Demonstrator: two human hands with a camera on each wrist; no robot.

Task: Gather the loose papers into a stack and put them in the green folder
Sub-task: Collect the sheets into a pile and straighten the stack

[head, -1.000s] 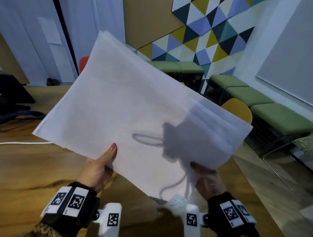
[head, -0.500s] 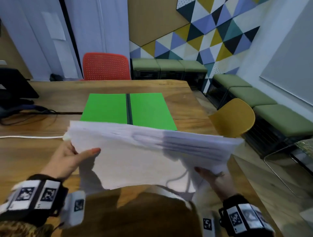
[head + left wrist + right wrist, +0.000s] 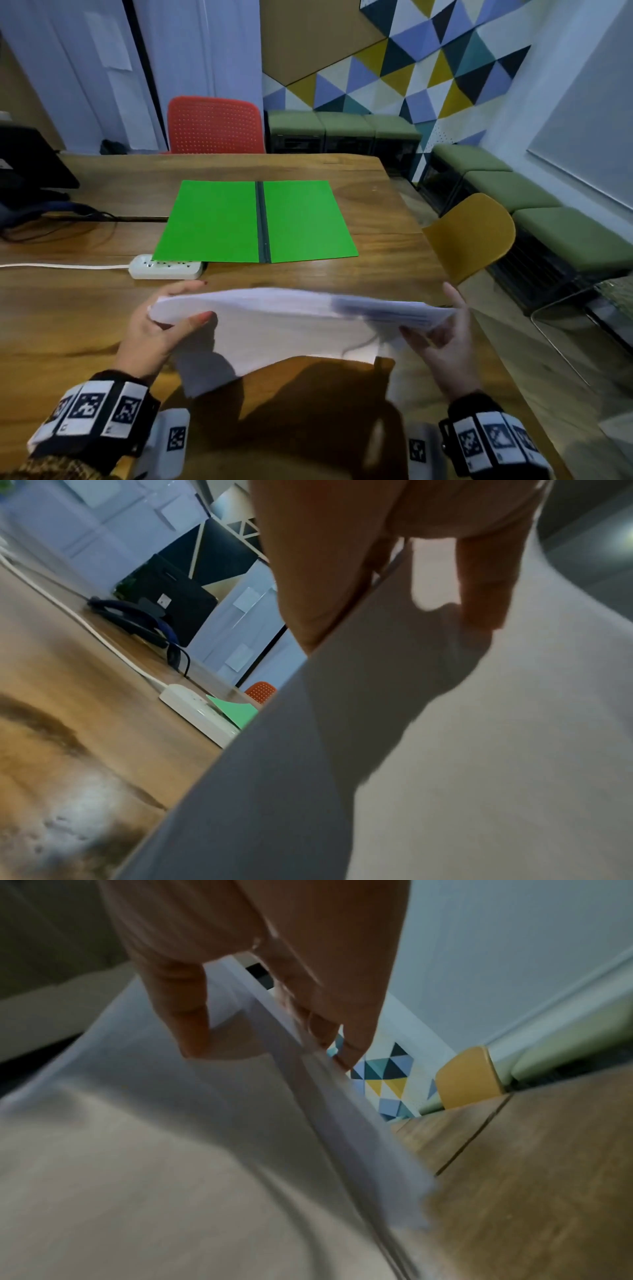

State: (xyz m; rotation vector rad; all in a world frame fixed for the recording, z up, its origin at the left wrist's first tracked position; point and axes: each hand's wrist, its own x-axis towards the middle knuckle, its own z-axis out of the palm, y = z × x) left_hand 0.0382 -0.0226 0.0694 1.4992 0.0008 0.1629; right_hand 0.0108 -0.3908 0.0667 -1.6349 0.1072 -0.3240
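A stack of white papers (image 3: 287, 325) hangs tilted above the near part of the wooden table (image 3: 387, 270), held at both ends. My left hand (image 3: 161, 322) pinches its left edge, thumb on the near face, fingers behind. My right hand (image 3: 442, 329) holds the right edge the same way. The green folder (image 3: 219, 222) lies open and flat beyond the papers, its dark spine down the middle. In the left wrist view the thumb presses the papers (image 3: 445, 750). In the right wrist view the stack's (image 3: 240, 1123) edge sits between thumb and fingers.
A white power strip (image 3: 166, 267) with its cable lies just left of the folder's near corner. A black monitor and cables (image 3: 30, 171) sit at the far left. A red chair (image 3: 215, 126) stands behind the table and a yellow chair (image 3: 472, 233) at its right edge.
The papers have swung down from upright in front of the camera to a low, tilted position over the table, uncovering the folder. Both hands have kept hold of the stack's ends.
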